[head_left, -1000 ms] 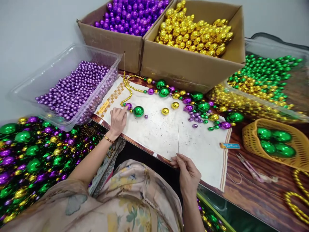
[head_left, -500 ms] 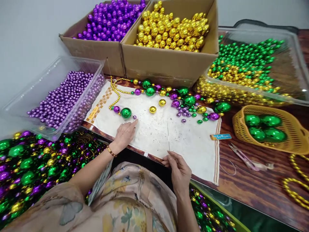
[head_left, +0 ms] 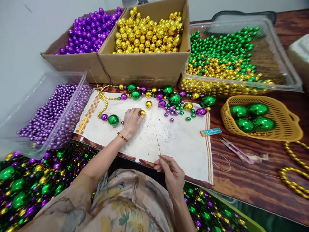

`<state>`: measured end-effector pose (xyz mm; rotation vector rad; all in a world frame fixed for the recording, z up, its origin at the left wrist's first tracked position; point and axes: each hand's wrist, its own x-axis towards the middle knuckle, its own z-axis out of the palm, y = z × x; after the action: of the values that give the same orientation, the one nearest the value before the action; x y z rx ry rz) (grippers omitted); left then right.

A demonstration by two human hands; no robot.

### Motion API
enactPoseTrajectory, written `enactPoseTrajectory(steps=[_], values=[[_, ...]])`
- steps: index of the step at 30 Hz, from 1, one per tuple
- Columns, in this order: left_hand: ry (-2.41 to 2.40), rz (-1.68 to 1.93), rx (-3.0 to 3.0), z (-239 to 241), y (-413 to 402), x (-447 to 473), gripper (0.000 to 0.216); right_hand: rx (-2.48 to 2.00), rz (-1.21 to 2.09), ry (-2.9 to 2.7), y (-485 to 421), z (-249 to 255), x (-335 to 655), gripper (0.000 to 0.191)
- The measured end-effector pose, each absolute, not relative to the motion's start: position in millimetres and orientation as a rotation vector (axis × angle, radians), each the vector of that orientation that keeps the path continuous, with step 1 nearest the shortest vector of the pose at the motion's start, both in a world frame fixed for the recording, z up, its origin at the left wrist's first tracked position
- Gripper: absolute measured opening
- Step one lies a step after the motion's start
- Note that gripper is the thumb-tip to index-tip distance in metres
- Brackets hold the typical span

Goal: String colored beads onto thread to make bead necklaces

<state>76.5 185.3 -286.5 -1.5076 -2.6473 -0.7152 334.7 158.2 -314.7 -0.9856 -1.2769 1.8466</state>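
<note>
My left hand (head_left: 132, 121) is over the white cloth (head_left: 185, 148), its fingertips closed on a shiny gold bead (head_left: 142, 112). A second gold bead (head_left: 149, 104) lies just beyond it. Close to the left wrist are a small purple bead (head_left: 122, 122) and a large green bead (head_left: 113, 120) at the end of a beaded strand. At the cloth's front edge my right hand (head_left: 171, 170) pinches a long thin needle (head_left: 157, 139), which points up and away. Along the cloth's far edge runs a strand of green, purple and gold beads (head_left: 175, 99).
Cardboard boxes of purple beads (head_left: 87, 30) and gold beads (head_left: 148, 33) stand at the back. Clear tubs (head_left: 72, 109) flank them. Right of the cloth are a yellow basket (head_left: 263, 137) with green beads, scissors (head_left: 238, 151) and a blue-orange packet (head_left: 211, 131).
My left hand has moved from beside the small purple bead, right and away from me, onto the gold bead. My right hand still holds the needle. The camera view has shifted.
</note>
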Motion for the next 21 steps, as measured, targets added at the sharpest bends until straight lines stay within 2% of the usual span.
enactPoseTrajectory(steps=[6,10,14,21], values=[[-2.195,-1.64,-1.773,-280,164,104,0.043,-0.982,1.869,-1.241,160,-311,333,0.019],[-2.042,-1.718,-1.776,-263,155,120,0.035,-0.97,1.85,-1.251,159,-307,332,0.017],[-2.014,-1.798,-1.755,-257,153,124,0.036,-0.956,1.802,-1.272,157,-304,333,0.016],[-2.043,-2.107,-1.667,-251,155,127,0.031,-0.88,1.71,-1.349,150,-302,337,0.013]])
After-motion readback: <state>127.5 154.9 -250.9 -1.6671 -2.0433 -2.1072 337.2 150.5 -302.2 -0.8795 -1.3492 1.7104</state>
